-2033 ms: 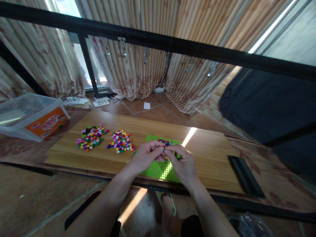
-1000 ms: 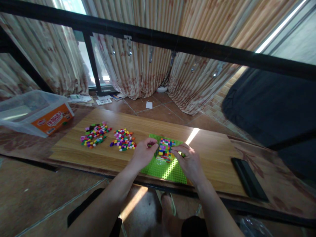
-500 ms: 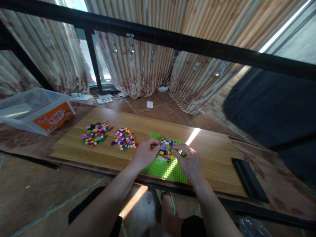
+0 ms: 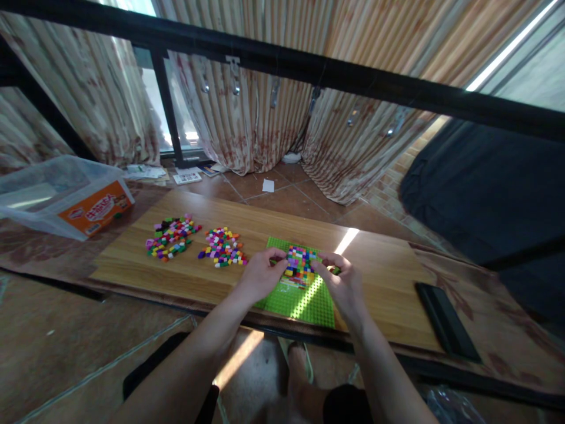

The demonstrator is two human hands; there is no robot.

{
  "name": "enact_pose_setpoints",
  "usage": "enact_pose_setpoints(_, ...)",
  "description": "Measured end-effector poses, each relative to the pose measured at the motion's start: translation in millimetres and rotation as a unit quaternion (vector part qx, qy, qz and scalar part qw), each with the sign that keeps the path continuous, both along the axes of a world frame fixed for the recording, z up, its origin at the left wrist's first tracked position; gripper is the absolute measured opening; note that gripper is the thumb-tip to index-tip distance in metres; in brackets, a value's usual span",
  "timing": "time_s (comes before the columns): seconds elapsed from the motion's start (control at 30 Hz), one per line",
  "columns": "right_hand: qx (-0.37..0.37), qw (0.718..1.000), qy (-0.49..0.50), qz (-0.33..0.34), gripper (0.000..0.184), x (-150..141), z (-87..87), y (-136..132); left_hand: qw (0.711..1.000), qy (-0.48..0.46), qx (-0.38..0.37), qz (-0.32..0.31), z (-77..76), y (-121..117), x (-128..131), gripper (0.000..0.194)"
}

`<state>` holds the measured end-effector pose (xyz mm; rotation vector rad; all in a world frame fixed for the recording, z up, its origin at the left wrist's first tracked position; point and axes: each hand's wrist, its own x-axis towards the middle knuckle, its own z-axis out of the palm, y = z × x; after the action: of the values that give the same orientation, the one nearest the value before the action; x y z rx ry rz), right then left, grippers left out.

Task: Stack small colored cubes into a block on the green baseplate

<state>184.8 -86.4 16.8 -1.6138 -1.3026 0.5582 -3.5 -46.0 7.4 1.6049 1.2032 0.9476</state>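
Observation:
A multicoloured patch of small toy bricks (image 4: 300, 262) is built up on a green studded baseplate (image 4: 289, 303). My left hand (image 4: 263, 272) is at the patch's left edge, thumb and forefinger curled close together; what lies between the tips is hidden. On the opposite side is my right hand (image 4: 342, 280), its thumb and forefinger close to the patch's right edge. A few small bricks (image 4: 334, 270), yellow and green, show within its curled fingers. Both forearms reach in from below.
Two piles of loose bricks, one farther left (image 4: 172, 238) and one nearer (image 4: 223, 247), lie on the wooden board (image 4: 379, 282). A clear plastic bin (image 4: 53, 194) with an orange label stands at the left. A dark oblong object (image 4: 446, 321) rests at the board's right end.
My right hand has shifted slightly right, its fingertips drawn back from over the brick patch towards its edge. My left hand stays nearly in place.

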Motion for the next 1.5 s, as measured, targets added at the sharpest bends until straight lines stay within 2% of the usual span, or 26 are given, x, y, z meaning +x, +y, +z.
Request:
enact_pose_setpoints(0.17, -0.034, 0.997, 0.062, -0.005, 0.050, -0.9, -11.4, 5.7, 1.000, 0.009, 0.010, -0.001, -3.5, 1.2, -0.4, 0.019)
enact_pose_setpoints(0.3, -0.043, 0.990, 0.136, 0.002, 0.055, -2.7, -16.3, 9.1, 1.000, 0.010, 0.011, -0.005, -2.9, 1.3, -0.6, 0.017)
enact_pose_setpoints(0.43, -0.054, 0.980, 0.189, 0.010, 0.055, -6.9, -13.7, 9.8, 1.000, 0.010, 0.003, -0.008, -0.7, 0.3, -0.9, 0.018)
enact_pose_setpoints(0.63, -0.069, 0.975, 0.210, 0.004, 0.053, -11.1, -8.6, 8.7, 1.000, 0.020, 0.003, -0.005, -0.2, -0.9, -1.2, 0.018)
enact_pose_setpoints(0.97, -0.062, 0.976, 0.211, -0.001, 0.050, -10.9, -20.6, 11.9, 0.999, 0.033, -0.003, -0.002, 2.2, -1.8, 0.8, 0.017)
enact_pose_setpoints(1.13, -0.081, 0.971, 0.224, -0.002, 0.054, -10.7, -12.2, 9.4, 1.000, 0.030, 0.000, -0.007, -0.6, 0.1, -0.8, 0.018)
enact_pose_setpoints(1.3, -0.084, 0.953, 0.291, -0.028, 0.042, 7.2, -0.4, 5.7, 1.000, 0.028, 0.004, -0.007, 0.9, 1.3, -2.8, 0.018)
enact_pose_setpoints(1.43, -0.061, 0.913, 0.403, -0.022, 0.019, 24.2, -2.7, 4.2, 0.999, 0.035, 0.006, -0.007, 3.8, 1.1, -4.2, 0.017)
enact_pose_setpoints(1.5, -0.059, 0.902, 0.427, -0.014, 0.015, 28.4, -4.4, 3.2, 0.999, 0.038, 0.006, -0.005, 4.5, 1.2, -4.6, 0.018)
